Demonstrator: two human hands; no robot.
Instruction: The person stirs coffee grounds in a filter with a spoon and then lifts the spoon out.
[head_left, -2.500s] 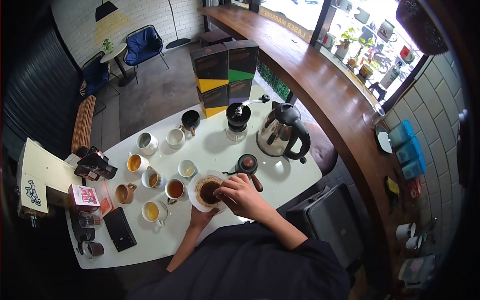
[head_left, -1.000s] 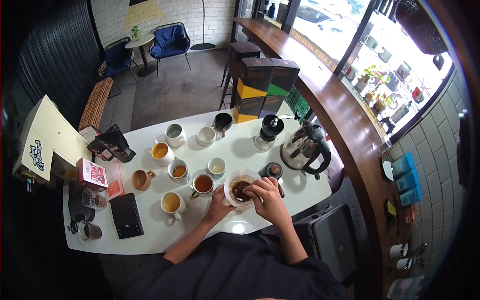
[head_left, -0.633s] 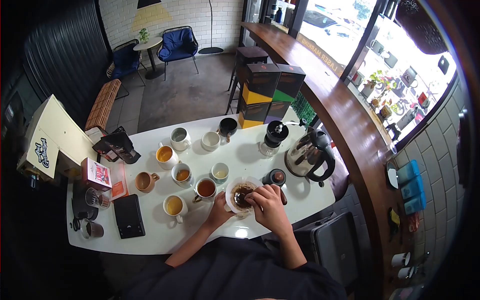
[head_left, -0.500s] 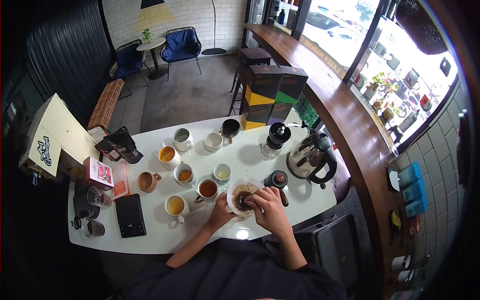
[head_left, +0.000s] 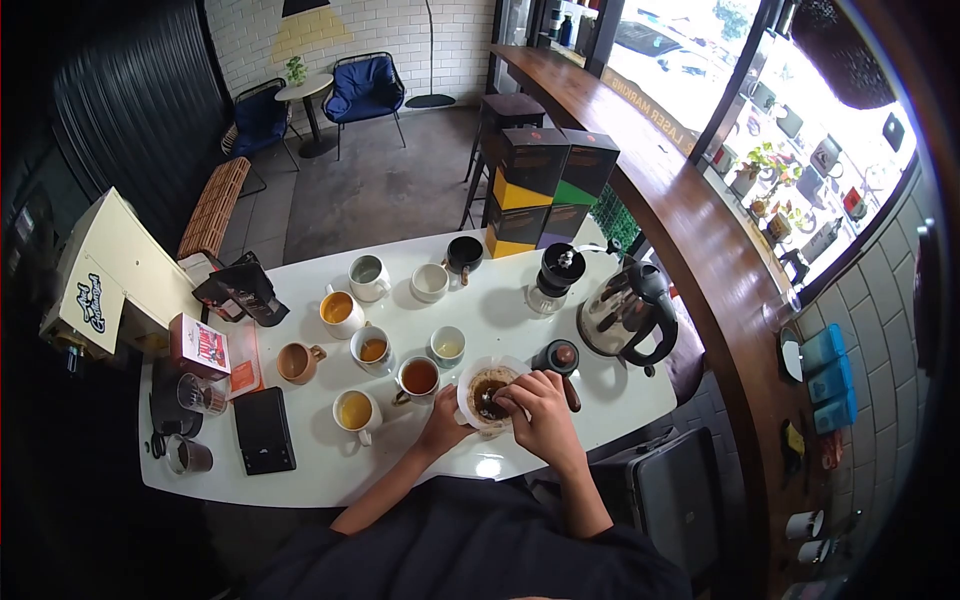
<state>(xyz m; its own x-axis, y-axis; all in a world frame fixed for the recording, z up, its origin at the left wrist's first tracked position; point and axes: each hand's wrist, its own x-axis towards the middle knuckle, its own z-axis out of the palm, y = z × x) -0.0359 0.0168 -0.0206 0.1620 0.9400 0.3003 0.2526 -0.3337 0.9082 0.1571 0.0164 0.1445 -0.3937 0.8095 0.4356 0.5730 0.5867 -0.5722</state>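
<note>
A white coffee dripper [head_left: 467, 384] with wet brown coffee grounds inside stands near the front edge of the table. My left hand [head_left: 443, 424] is closed on its left side. Over the right part of its rim, my right hand [head_left: 538, 405] has its fingertips pinched together above the grounds; whatever they hold is too small to make out. Just left of the dripper is a mug of reddish-brown liquid [head_left: 418, 376]. Behind it sits a cup of pale liquid [head_left: 446, 345]. A dark round tool with a wooden handle [head_left: 558, 356] lies beyond my right hand.
Several other mugs, including a mug of yellow liquid [head_left: 355, 411], spread over the white table [head_left: 600, 410]. A glass kettle [head_left: 625, 315] and a hand grinder [head_left: 557, 275] stand at the right. Stacked boxes [head_left: 545, 190] rise behind. A black scale [head_left: 264, 430] lies left.
The whole view has shifted very slightly. Both hands stay at the dripper, with the right fingertips still pinched over the grounds.
</note>
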